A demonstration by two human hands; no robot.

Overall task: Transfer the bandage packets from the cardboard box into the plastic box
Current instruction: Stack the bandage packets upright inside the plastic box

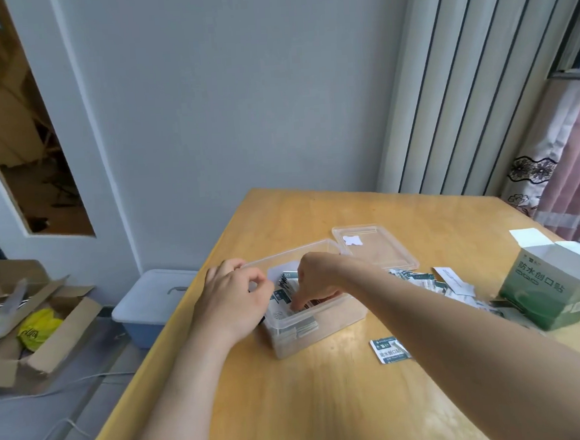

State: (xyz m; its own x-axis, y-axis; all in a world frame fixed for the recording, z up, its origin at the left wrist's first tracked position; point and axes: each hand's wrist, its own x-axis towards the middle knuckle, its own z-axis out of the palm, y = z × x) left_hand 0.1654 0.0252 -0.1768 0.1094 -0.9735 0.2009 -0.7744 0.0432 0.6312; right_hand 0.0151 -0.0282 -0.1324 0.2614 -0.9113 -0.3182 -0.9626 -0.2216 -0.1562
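The clear plastic box (323,324) stands in the middle of the wooden table with several bandage packets (303,325) inside. My right hand (317,279) reaches down into it, its fingertips pinching packets. My left hand (232,299) lies over the box's left wall with its fingers curled over the rim; the thumb is hidden. The green cardboard box (547,291) stands open at the right. A pile of loose packets (419,279) lies between the two boxes, partly behind my right forearm. One single packet (388,348) lies flat in front of the plastic box.
The box's clear lid (376,248) lies just behind it. A white leaflet (454,278) rests by the pile. Left of the table, on the floor, are a blue storage bin (150,305) and torn cardboard cartons (31,323). A curtain (566,173) hangs at the right.
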